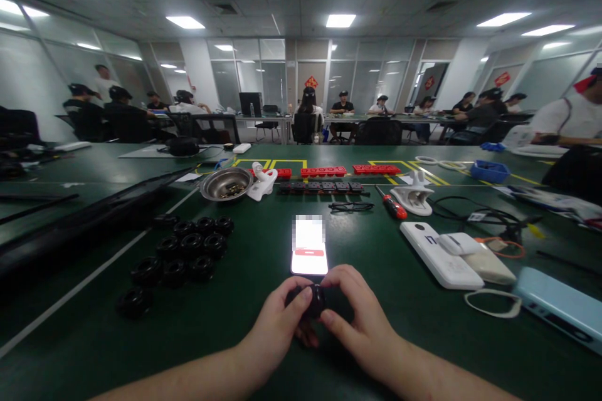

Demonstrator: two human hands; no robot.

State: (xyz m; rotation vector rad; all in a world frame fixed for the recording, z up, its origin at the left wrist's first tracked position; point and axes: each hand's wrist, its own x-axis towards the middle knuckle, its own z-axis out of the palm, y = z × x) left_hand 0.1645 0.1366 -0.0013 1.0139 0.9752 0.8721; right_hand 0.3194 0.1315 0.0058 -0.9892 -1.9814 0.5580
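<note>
White rectangular ceiling lights (341,20) glow high beyond the bare left hand (276,321) and bare right hand (361,310), leaving the dark green tabletop (256,244) dim. Just ahead of both, a white rectangular phone screen (309,264) glares, partly pixelated. Wide-angle distortion stretches the outer edges.

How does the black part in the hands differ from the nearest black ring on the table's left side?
The black part is held in the left hand and right hand; the black ring lies on the green table.
The hands partly cover the black part, while the black ring is untouched.
Both look dark and glossy.
</note>
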